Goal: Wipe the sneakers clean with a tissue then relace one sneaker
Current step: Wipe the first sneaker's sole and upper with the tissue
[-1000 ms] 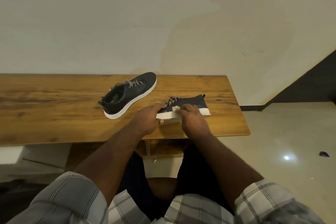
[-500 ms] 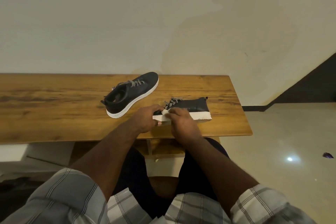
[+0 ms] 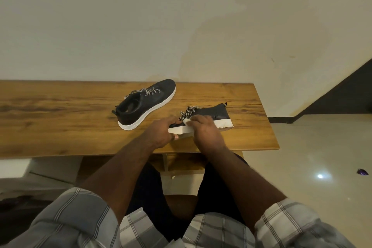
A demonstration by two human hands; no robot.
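Gripping the near sneaker [image 3: 218, 116], both hands press a tissue [image 3: 187, 121].

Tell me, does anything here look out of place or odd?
One thing: a small purple scrap lies on the floor at far right, like litter. On the table, the near sneaker is tipped on its side, only because both hands hold it for wiping.
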